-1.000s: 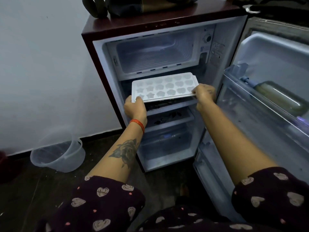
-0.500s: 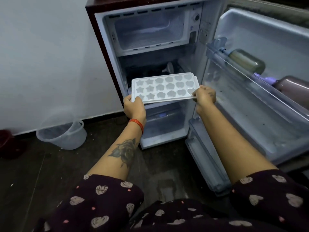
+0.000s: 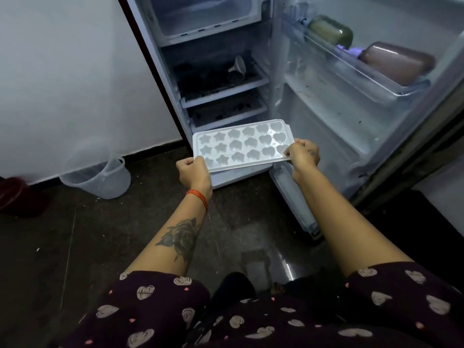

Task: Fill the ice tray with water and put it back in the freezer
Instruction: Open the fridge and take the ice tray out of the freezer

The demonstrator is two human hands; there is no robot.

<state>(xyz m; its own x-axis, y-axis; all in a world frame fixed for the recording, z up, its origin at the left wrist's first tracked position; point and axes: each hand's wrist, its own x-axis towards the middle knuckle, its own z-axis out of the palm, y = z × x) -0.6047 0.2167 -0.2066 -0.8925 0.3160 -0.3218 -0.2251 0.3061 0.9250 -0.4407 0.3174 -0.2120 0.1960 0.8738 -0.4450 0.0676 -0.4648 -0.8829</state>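
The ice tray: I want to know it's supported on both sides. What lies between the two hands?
In the head view, only the ice tray spans between the left hand and the right hand, each gripping one end.

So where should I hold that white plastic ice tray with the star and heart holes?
Hold the white plastic ice tray by its flat rim at the two short ends, one hand from each side, as the left hand and right hand do here. It is long, thin and shallow, so end grips keep it level.
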